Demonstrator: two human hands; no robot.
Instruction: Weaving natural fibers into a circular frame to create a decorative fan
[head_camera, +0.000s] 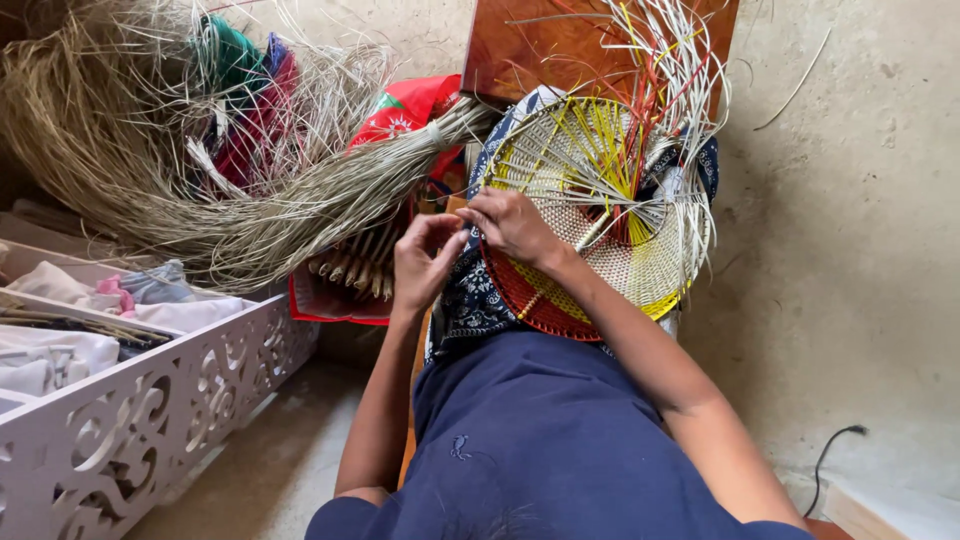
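Observation:
A round woven basket disc (640, 260) in white, yellow and red rests tilted on my lap, over a dark blue patterned cloth (470, 300). Loose strands (660, 70) in yellow, red and natural colour stick up from its top. My right hand (512, 225) pinches strands at the disc's left rim. My left hand (425, 262) is just left of it, fingers curled at the same rim, touching the weave.
A big bundle of dry straw (200, 180) lies at the left, with coloured fibre tufts (245, 80) in it. A white carved box (150, 420) holding cloths stands at lower left. A brown wooden board (540, 50) leans on the wall behind. A black cable (830, 450) lies at right.

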